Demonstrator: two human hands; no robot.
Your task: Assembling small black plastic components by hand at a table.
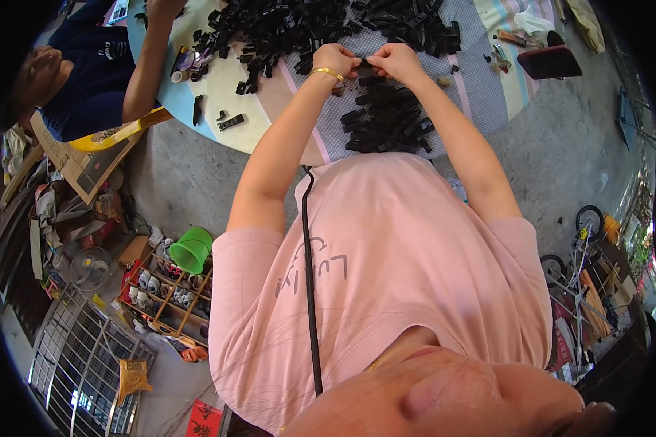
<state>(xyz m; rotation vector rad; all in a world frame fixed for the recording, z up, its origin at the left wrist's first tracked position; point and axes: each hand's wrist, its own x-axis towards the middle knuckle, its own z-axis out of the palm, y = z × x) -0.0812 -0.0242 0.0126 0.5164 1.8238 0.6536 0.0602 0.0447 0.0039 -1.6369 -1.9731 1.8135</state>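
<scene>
Over the round table (284, 109), my left hand (336, 60) and my right hand (399, 61) pinch a small black plastic piece (365, 63) between them. Fingers partly hide the piece, so its exact kind cannot be made out. Just below it, nearest my body, lies a heap of similar black pieces (386, 120). Beyond my hands a larger pile of black plastic parts (277, 29) spreads across the table, with another pile (408, 29) behind my right hand. A gold bracelet circles my left wrist.
A co-worker in a dark shirt (87, 80) sits at the table's left, one forearm resting near its edge. Loose black parts (231, 121) lie on that side. A dark phone-like object (549, 63) stands at the right. On the floor are a shoe rack with a green bucket (191, 250) and a bicycle (583, 255).
</scene>
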